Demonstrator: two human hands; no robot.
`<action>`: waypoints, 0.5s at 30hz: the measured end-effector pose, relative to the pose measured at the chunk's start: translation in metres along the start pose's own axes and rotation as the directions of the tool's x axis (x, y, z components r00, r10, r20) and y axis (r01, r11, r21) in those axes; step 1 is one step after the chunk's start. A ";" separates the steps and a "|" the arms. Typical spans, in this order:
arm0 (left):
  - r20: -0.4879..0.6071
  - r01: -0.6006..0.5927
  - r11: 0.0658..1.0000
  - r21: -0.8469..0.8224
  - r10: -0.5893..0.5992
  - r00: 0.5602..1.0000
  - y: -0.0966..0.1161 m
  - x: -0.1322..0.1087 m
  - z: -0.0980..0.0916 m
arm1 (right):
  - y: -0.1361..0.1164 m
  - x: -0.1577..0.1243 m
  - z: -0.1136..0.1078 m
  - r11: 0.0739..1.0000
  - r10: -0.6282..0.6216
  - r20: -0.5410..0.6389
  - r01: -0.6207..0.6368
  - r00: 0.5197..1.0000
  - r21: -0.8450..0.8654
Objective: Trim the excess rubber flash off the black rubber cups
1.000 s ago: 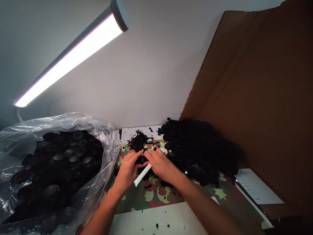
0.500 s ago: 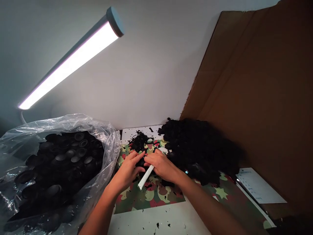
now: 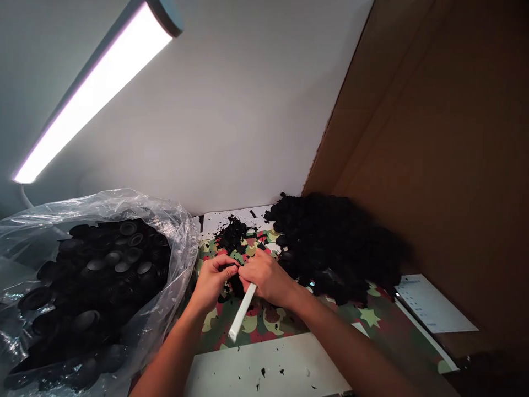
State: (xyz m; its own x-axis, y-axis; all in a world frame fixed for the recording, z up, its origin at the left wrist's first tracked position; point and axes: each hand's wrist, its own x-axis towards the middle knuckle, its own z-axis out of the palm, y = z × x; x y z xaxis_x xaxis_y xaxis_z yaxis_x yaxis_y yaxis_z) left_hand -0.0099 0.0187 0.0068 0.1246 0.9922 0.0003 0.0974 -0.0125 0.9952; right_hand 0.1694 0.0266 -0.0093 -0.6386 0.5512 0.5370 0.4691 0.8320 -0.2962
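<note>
Sharing gap between bag edge [image 3: 187, 242] and black heap [image 3: 330, 248]: right hand [image 3: 266, 277] clasping white stick [image 3: 243, 313]; left hand [image 3: 211, 282], hold unclear.

The bare hands [image 3: 210, 284] [image 3: 268, 277] narrow to slim wrists [image 3: 195, 310] [image 3: 301, 299] above bare, smoothly widening forearms [image 3: 169, 353] [image 3: 341, 339].

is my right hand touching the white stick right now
Touching. The head view shows it: the right hand is closed around one end of the white stick, whose other end juts out from beneath the fingers.
</note>
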 end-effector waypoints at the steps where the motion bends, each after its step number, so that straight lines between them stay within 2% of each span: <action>1: -0.026 0.067 0.992 -0.110 -0.071 0.997 -0.003 0.000 0.005 | -0.002 0.000 0.001 0.999 -0.023 -0.040 0.021 0.999 -0.047; 4: -0.060 0.160 0.941 -0.299 -0.186 0.981 -0.009 0.000 0.015 | -0.008 -0.001 0.003 0.987 -0.068 -0.126 0.048 0.990 -0.153; 9: -0.157 0.112 0.924 -0.367 -0.180 0.971 -0.009 0.006 0.011 | -0.019 -0.005 0.008 0.987 -0.090 -0.177 0.063 0.980 -0.150; 11: -0.187 0.086 0.924 -0.373 -0.165 0.968 -0.008 0.008 0.007 | -0.019 -0.006 0.009 0.994 -0.015 -0.220 -0.010 0.975 -0.111; 15: -0.195 0.060 0.933 -0.355 -0.137 0.971 -0.010 0.005 0.004 | -0.010 -0.006 0.005 0.963 0.268 -0.252 -0.265 0.930 0.044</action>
State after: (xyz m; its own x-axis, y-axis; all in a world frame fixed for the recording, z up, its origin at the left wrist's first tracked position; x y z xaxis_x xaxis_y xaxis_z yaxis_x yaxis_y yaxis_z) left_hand -0.0064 0.0236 -0.0033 -0.0851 0.9895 -0.1164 -0.2526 0.0916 0.9632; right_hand 0.1655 0.0155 -0.0136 -0.3146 0.7196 0.6190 0.5944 0.6578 -0.4626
